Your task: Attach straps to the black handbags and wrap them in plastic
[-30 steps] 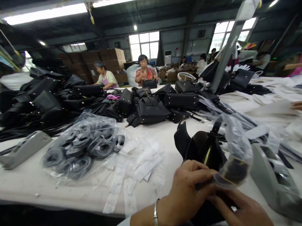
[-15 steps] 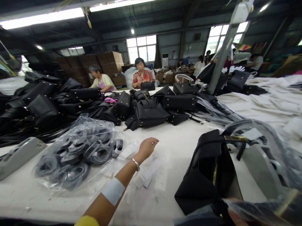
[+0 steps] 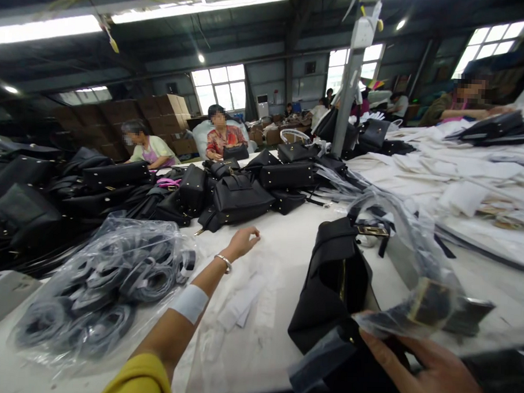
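Note:
My left hand (image 3: 241, 243) is stretched out over the white table, its fingers curled toward the thumb. Anything between the fingertips is too small to make out. My right hand (image 3: 436, 372) grips a black handbag (image 3: 313, 303) at its near side, where a plastic-wrapped handle (image 3: 416, 244) arches up. The handbag stands tilted with its top gaping and a gold zip showing inside. Part of the right hand's grip is hidden by the plastic. Scraps of white paper (image 3: 242, 300) lie below my left hand.
A clear plastic bag of rolled straps (image 3: 105, 294) lies at left, beside a grey tape dispenser (image 3: 5, 301). Piled black handbags (image 3: 240, 195) line the table's far side. A metal post (image 3: 346, 102) rises behind them. White sheets (image 3: 454, 176) cover the right side. Several people work beyond.
The view has swung to the right, so things sit further left. My right hand has come more fully into view, still at the handbag. My left hand stays stretched out with curled fingers.

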{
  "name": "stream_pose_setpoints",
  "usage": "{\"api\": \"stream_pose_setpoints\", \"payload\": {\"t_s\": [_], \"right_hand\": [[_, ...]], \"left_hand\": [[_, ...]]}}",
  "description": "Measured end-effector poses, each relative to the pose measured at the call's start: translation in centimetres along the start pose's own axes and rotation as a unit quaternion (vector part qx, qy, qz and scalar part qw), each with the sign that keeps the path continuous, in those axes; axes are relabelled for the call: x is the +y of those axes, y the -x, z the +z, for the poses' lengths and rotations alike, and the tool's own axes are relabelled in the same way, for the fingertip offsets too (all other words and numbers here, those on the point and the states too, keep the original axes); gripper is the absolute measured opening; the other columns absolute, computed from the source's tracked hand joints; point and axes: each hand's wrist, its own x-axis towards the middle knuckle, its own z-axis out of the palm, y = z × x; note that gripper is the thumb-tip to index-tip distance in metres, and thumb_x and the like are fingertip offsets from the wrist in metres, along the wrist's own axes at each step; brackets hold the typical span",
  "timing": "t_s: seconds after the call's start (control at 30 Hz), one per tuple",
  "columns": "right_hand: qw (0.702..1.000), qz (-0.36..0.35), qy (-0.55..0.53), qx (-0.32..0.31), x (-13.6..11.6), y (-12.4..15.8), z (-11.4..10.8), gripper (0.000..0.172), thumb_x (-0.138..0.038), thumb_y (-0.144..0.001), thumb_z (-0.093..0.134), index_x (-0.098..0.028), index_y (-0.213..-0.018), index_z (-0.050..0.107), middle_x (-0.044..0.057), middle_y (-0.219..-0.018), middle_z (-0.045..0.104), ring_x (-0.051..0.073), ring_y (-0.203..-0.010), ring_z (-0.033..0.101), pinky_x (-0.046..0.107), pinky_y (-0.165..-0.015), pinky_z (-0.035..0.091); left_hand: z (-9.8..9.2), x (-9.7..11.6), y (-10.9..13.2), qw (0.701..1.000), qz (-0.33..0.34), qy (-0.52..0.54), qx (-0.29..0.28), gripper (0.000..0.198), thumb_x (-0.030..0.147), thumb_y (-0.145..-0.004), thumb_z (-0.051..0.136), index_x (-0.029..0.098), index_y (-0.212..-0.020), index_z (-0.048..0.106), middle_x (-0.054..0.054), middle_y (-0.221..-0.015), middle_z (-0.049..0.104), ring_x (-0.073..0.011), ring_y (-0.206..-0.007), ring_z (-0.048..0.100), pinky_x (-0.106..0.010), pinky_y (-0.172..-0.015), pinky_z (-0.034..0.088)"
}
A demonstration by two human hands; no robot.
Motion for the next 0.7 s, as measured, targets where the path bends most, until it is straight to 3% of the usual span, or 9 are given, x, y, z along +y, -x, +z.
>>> {"api": "stream_pose_setpoints", "payload": {"t_s": [0.13, 0.23, 0.3, 0.43, 0.47, 0.53, 0.6, 0.7], "right_hand": [[0.999, 0.000, -0.027, -0.029, -1.3, -0.7, -0.2, 0.027, -0.053, -0.081, 0.066, -0.030, -0.077, 0.080, 0.001, -0.076, 0.081, 0.026, -0.072, 0.077, 0.030, -0.060, 0.062], [0.998, -0.003, -0.050, -0.045, -2.5, -1.0, 0.3, 0.022, -0.046, -0.085, 0.065, -0.029, -0.085, 0.079, 0.000, -0.085, 0.081, 0.024, -0.079, 0.077, 0.028, -0.068, 0.061], [0.996, -0.006, -0.061, -0.057, -3.1, -1.3, 0.7, 0.020, -0.043, -0.087, 0.065, -0.028, -0.091, 0.078, 0.000, -0.091, 0.081, 0.023, -0.084, 0.076, 0.028, -0.074, 0.060], [0.994, 0.012, -0.071, -0.080, -3.4, -2.0, 0.9, 0.020, -0.042, -0.088, 0.064, -0.029, -0.096, 0.076, -0.001, -0.096, 0.080, 0.022, -0.089, 0.075, 0.028, -0.079, 0.058], [0.994, 0.019, -0.073, -0.080, -3.4, -2.2, 0.9, 0.019, -0.042, -0.088, 0.064, -0.029, -0.096, 0.076, -0.001, -0.096, 0.080, 0.022, -0.090, 0.074, 0.028, -0.079, 0.057], [0.993, 0.027, -0.078, -0.082, -3.2, -2.4, 0.9, 0.019, -0.042, -0.088, 0.065, -0.028, -0.094, 0.076, -0.001, -0.094, 0.080, 0.022, -0.088, 0.074, 0.028, -0.076, 0.056], [0.993, 0.031, -0.080, -0.085, -3.1, -2.5, 0.9, 0.019, -0.043, -0.087, 0.065, -0.027, -0.091, 0.076, -0.001, -0.090, 0.080, 0.022, -0.083, 0.074, 0.028, -0.072, 0.056], [0.993, 0.033, -0.075, -0.082, -3.1, -2.5, 0.9, 0.019, -0.043, -0.086, 0.066, -0.028, -0.091, 0.076, -0.002, -0.090, 0.080, 0.022, -0.080, 0.074, 0.029, -0.068, 0.054]], "left_hand": [[-2.2, 1.6, 0.4, 0.994, -0.011, 0.075, 0.074, 0.026, 0.032, -0.092, 0.064, 0.014, -0.110, 0.066, -0.007, -0.098, 0.071, -0.0215, -0.093, 0.067, -0.042, -0.089, 0.053], [-3.3, 4.9, 1.6, 0.984, -0.006, 0.146, 0.097, 0.032, 0.038, -0.090, 0.062, 0.012, -0.108, 0.067, -0.008, -0.089, 0.072, -0.0206, -0.082, 0.068, -0.035, -0.078, 0.055], [-3.4, 8.2, 3.6, 0.977, 0.014, 0.196, 0.078, 0.034, 0.042, -0.093, 0.055, 0.011, -0.099, 0.069, -0.008, -0.086, 0.072, -0.0192, -0.077, 0.068, -0.031, -0.071, 0.056], [-2.1, 14.2, 9.0, 0.960, 0.062, 0.272, -0.019, 0.032, 0.043, -0.093, 0.058, 0.014, -0.092, 0.071, -0.006, -0.082, 0.074, -0.0181, -0.072, 0.070, -0.027, -0.066, 0.057], [-1.6, 15.1, 10.0, 0.952, 0.068, 0.294, -0.053, 0.029, 0.040, -0.094, 0.057, 0.015, -0.097, 0.071, -0.006, -0.083, 0.074, -0.0176, -0.071, 0.071, -0.027, -0.066, 0.057], [-1.0, 15.5, 11.2, 0.954, 0.075, 0.282, -0.064, 0.024, 0.030, -0.096, 0.054, 0.018, -0.109, 0.070, -0.005, -0.087, 0.075, -0.0159, -0.067, 0.070, -0.028, -0.068, 0.058], [-0.9, 14.6, 11.2, 0.980, 0.072, 0.186, 0.006, 0.028, 0.018, -0.096, 0.052, 0.021, -0.119, 0.067, -0.006, -0.096, 0.076, -0.0181, -0.073, 0.072, -0.034, -0.077, 0.059], [-1.5, 12.9, 11.0, 0.982, 0.047, -0.010, 0.182, 0.043, 0.008, -0.088, 0.059, 0.021, -0.129, 0.061, -0.013, -0.125, 0.068, -0.0315, -0.116, 0.063, -0.050, -0.101, 0.048]]}}
